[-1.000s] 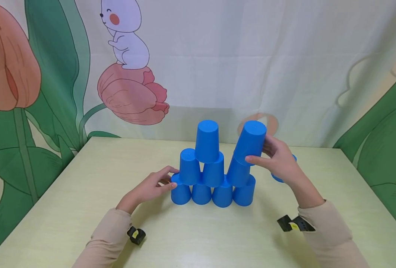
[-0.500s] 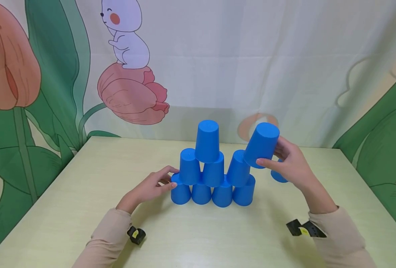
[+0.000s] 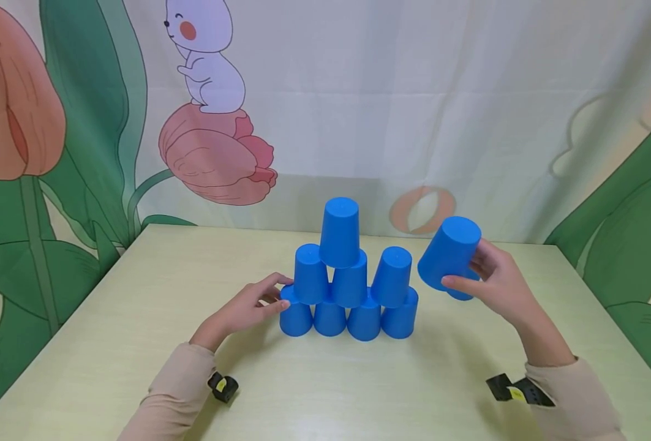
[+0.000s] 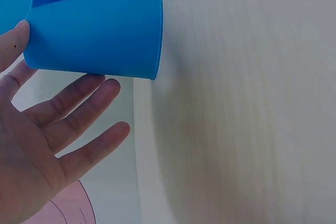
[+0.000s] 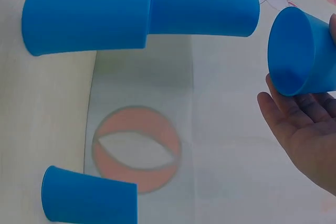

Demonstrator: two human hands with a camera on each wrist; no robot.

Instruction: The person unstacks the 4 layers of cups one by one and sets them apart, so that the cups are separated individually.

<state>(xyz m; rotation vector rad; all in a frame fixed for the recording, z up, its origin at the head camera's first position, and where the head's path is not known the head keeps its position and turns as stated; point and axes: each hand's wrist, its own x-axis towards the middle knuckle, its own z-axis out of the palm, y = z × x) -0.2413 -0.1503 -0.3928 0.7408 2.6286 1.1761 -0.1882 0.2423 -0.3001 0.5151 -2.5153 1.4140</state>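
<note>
1. Right hand (image 3: 498, 285): grasping a tilted blue cup (image 3: 449, 252), thumb on the near side, fingers round it. You hold it mid-air to the right of the stack, mouth downward and to the left, touching no stacked cup.
2. Change: a second ago this cup was over the second-row right cup (image 3: 391, 278); you have since carried it rightward and lower, well off it.
3. Meaning, as a judgement: a cup is being taken away from the stack; the second-row right cup now has a bare top, and the third tier counts one item, the top cup (image 3: 340, 236).
4. Left hand (image 3: 242, 309): fingers loosely extended, not clenched; your thumb touches the closed end of the bottom-row left cup (image 3: 296, 320). Its position looks unchanged.
5. Stack: four cups below, three above them, one on top; all inverted.
6. Obscured: the spare cup (image 3: 460, 295) on the table (image 3: 281, 392), mostly behind the held one; cut off below in the right wrist view.
7. Unclear: how firmly your left index finger presses; the far-side right fingertips in the head view.
</note>
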